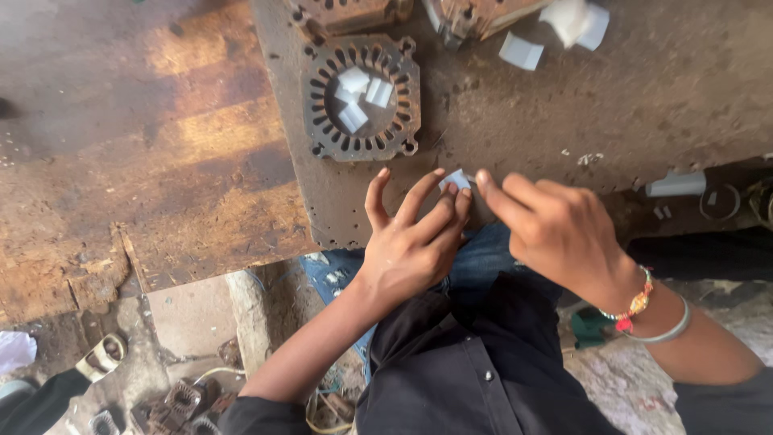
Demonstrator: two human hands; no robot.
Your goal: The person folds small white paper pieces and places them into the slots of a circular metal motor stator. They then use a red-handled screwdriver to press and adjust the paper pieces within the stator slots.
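My left hand (411,242) and my right hand (547,225) meet at the near edge of a grimy metal bench (564,121). Both pinch one small white folded paper slip (456,179) between their fingertips. Just beyond the hands lies a round slotted metal stator core (322,101) with square corners, flat on the bench. A few similar white paper slips (358,95) rest inside its central hole. My right wrist wears a thread band and a metal bangle.
More white paper pieces (522,51) lie at the bench's far side beside other rusty metal parts (467,16). A worn wooden board (161,161) adjoins the bench on the left. Small metal parts (173,403) lie on the floor lower left. A white tube (676,185) sits at right.
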